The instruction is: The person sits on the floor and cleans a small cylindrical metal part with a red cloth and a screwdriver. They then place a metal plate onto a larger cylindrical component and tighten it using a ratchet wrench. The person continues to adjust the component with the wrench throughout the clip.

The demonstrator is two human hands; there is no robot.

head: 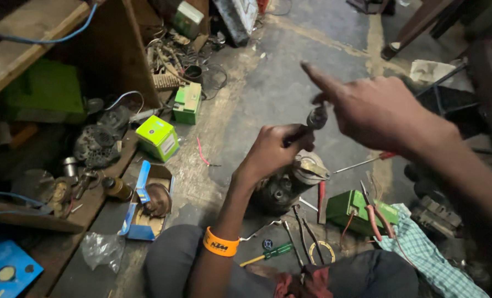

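Your left hand is closed around a small dark tool, its long axis slanting up and right over the motor on the floor, while your right hand, fingers spread and holding nothing, hovers just beside the tool's tip.

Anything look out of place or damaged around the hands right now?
Nothing looks broken or spilled. The left hand grips a small dark tool above a round metal motor part on the floor. Pliers and a green screwdriver lie loose around it.
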